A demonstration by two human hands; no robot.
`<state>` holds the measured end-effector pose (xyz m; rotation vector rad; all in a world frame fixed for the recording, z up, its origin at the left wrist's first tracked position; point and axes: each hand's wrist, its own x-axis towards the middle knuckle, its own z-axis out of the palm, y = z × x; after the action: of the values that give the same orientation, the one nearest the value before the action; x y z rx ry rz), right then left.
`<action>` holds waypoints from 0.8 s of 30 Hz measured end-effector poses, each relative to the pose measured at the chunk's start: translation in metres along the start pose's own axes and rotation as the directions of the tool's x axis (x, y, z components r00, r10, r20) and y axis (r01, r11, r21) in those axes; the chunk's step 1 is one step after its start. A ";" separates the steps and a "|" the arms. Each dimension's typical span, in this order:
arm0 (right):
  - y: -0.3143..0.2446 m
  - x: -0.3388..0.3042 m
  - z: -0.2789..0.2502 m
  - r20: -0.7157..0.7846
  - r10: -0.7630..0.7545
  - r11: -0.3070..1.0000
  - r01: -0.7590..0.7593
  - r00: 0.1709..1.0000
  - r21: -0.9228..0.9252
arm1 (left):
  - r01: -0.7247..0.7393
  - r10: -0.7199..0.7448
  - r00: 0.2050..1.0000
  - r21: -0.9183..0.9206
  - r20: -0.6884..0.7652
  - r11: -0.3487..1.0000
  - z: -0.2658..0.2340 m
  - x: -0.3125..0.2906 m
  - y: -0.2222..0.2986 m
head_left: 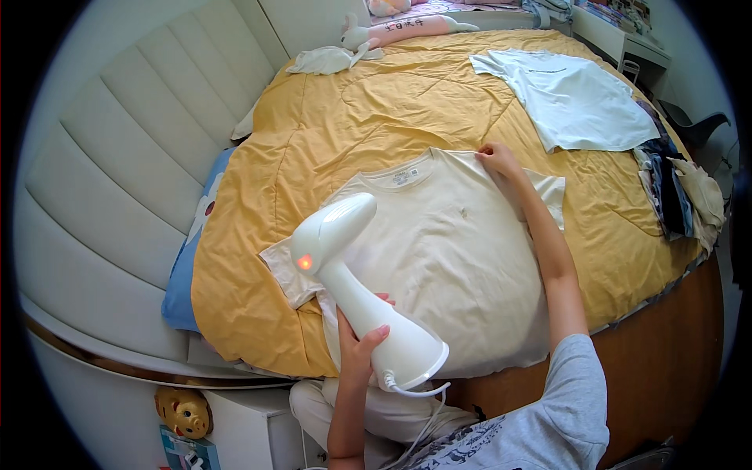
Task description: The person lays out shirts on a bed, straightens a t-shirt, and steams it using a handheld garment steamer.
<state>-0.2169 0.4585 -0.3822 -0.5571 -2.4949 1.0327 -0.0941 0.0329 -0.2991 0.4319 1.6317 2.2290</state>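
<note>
My left hand (362, 342) is wrapped round the handle of a white handheld garment steamer (356, 294). The steamer is upright and leans left, an orange light glowing at its head and a white cord leaving its base. Behind it a cream T-shirt (427, 258) lies spread on the bed, collar away from me, with some wrinkles across its front. At the shirt's far right shoulder my right hand (499, 159) pinches the cloth between closed fingers. The steamer hides part of the shirt's left side; whether its head touches the cloth, I cannot tell.
A yellow quilt (313, 141) covers the bed, beside a padded headboard (117, 149) at left. A white T-shirt (568, 98) lies far right, near piled clothes (674, 192). A pink plush toy (415, 30) rests at the back. Near left stands a white cabinet (243, 427).
</note>
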 end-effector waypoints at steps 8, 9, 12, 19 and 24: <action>0.021 0.008 0.007 -0.253 -0.039 0.994 0.012 0.967 -0.108 | 0.003 0.002 0.998 0.090 -0.056 0.996 0.002 0.015 0.008; 0.020 0.008 0.010 -0.234 -0.012 0.988 -0.024 0.972 -0.150 | -0.001 0.013 0.997 0.145 -0.082 0.989 0.005 0.017 0.009; 0.019 0.007 0.006 -0.197 -0.005 0.988 -0.026 0.980 -0.153 | 0.013 0.006 0.996 0.211 -0.086 0.977 0.009 0.022 0.006; 0.024 0.013 -0.021 0.029 0.087 0.996 -0.087 0.996 0.015 | 0.070 -0.072 0.997 0.156 0.007 0.985 0.015 0.019 0.012; 0.060 -0.009 -0.109 0.562 0.383 0.900 -0.160 0.733 -0.405 | 0.090 -0.100 0.994 0.181 0.043 0.979 0.010 0.016 0.013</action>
<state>-0.1439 0.5566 -0.3561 -0.8111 -3.3126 1.0308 -0.1051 0.0451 -0.2830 0.4442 1.7939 1.9940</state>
